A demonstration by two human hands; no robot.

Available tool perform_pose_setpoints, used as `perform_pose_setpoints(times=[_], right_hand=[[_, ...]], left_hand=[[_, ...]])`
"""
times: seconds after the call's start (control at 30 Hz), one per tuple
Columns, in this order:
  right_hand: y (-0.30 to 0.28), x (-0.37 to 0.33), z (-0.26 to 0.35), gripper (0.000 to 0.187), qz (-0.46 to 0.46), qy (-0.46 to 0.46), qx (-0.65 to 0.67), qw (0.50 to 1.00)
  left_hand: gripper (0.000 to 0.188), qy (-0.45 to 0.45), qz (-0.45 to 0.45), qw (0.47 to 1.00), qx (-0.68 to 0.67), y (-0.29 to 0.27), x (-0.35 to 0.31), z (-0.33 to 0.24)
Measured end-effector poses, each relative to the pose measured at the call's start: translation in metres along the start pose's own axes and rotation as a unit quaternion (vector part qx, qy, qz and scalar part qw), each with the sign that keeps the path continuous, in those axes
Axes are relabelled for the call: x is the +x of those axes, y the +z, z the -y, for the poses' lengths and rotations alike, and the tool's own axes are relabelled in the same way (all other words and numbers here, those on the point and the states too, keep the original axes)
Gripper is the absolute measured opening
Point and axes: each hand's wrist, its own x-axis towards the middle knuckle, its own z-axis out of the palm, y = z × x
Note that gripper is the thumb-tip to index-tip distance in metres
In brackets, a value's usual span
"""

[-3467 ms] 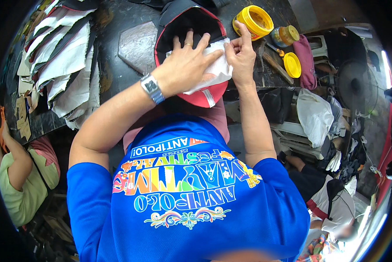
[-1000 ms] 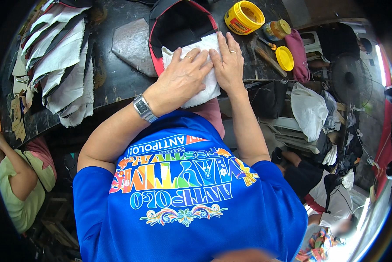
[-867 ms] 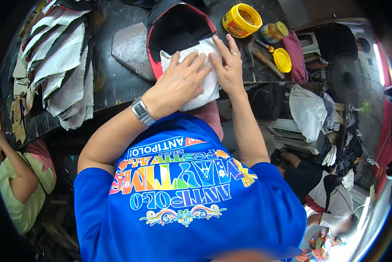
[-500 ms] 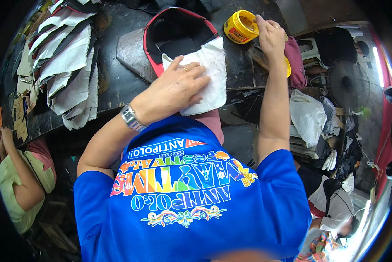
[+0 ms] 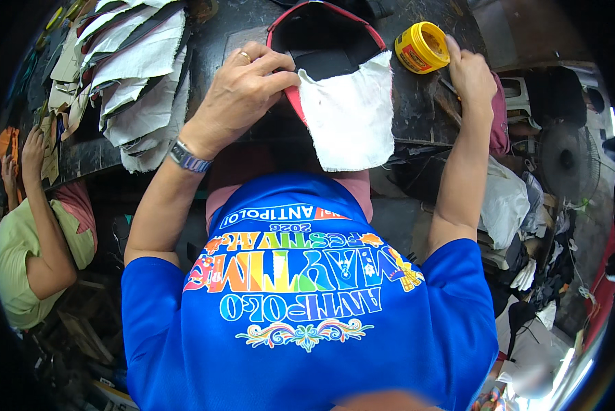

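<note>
A black-lined piece with a red edge (image 5: 331, 51) rests on the dark table, its kind not clear to me. A white cloth piece (image 5: 348, 113) lies over its near end and hangs past the table edge. My left hand (image 5: 249, 85) is closed, thumb and fingers pinching the red edge at the cloth's upper left corner. Beside a yellow open jar (image 5: 422, 48), my right hand (image 5: 471, 75) has curled fingers, with the thumb close to the jar's rim. Whatever those fingers hold is hidden.
Layered white and black cloth pieces (image 5: 139, 61) with some red edges are stacked on the dark table (image 5: 232, 27) at left. Another person's arm (image 5: 47, 226) is beyond them. At right are a pink cloth (image 5: 500, 116), white bags (image 5: 502, 205) and a fan (image 5: 567, 154).
My left hand has lifted off the white cloth and moved left to the red edge. My right hand stays beside the jar. The whole view has shifted, so table things appear further right and higher.
</note>
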Motion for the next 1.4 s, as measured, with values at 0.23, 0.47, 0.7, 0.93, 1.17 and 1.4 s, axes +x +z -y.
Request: perform_pose_setpoints(times=[0.23,0.47,0.7,0.93,1.17,1.4], right_hand=[[-0.084,-0.117,0.069,0.028,-0.114,-0.11,0.498,0.853],[0.006,-0.137,0.127,0.054,0.001,-0.196,0.525,0.828],[0.037,-0.135,0.112,0.06,-0.065,-0.212,0.504,0.835],[0.033,-0.133,0.106,0.063,-0.025,-0.193,0.498,0.845],[0.035,-0.133,0.104,0.069,-0.012,-0.207,0.539,0.817],[0.032,-0.128,0.096,0.068,0.089,-0.211,0.593,0.772]], left_hand=[[0.01,0.015,-0.061,0.998,0.015,0.04,0.013,-0.024],[0.024,-0.05,0.005,0.996,-0.079,0.036,0.01,-0.032],[0.041,-0.158,0.032,0.987,-0.021,0.045,0.021,-0.037],[0.021,-0.155,0.051,0.986,-0.034,0.063,0.039,-0.031],[0.025,-0.25,0.054,0.942,-0.218,0.058,0.032,-0.018],[0.035,-0.223,0.058,0.97,-0.078,0.062,0.037,-0.033]])
